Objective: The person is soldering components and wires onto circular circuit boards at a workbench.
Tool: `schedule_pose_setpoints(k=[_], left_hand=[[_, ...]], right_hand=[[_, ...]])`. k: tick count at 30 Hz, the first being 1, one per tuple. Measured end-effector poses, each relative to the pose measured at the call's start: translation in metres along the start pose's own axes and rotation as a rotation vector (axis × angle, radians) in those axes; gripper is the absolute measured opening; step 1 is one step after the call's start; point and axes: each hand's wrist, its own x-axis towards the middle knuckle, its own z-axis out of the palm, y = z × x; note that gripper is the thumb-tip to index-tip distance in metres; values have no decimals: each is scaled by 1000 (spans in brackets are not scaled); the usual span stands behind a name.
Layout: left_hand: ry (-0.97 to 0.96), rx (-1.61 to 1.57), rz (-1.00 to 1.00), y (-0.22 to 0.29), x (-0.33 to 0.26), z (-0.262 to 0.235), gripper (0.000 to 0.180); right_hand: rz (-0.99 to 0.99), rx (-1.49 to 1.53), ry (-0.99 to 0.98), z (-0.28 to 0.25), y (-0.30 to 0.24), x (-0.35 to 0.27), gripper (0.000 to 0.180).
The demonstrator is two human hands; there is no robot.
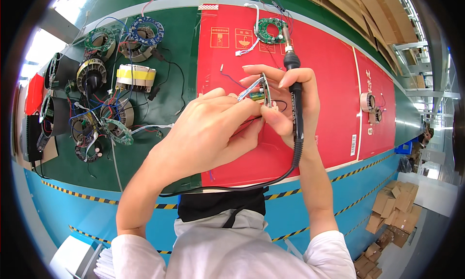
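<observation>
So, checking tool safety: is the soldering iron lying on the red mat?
No, the right hand grips the soldering iron above the red mat.

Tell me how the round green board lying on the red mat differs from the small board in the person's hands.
The round green board is ring-shaped and lies flat and untouched on the red mat. The small board is narrow, stands on edge, and is pinched between the left hand and the right hand, which also holds a soldering iron. Both boards have wires attached.

Bright, even overhead light — sharp centre, fisheye bending, dark vignette at edges.
</observation>
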Motion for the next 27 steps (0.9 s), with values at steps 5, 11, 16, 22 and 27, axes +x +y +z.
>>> schedule_pose_setpoints(k=[5,11,16,22,27], left_hand=[[99,-8,54,-3,-2,5,12],[11,-2,36,1,-1,6,19],[1,3,37,-2,-1,5,21],[-16,-1,29,-2,-2,4,20],[4,-64,7,-1,-1,5,21]], right_hand=[[-142,-143,-21,3,-7,-3,52],[-114,-162,-46,-7,-3,-2,52],[-135,-124,-19,-3,-1,-1,53],[-161,-166,-84,-7,-1,-2,54],[-170,-151,-67,-6,-2,-2,54]])
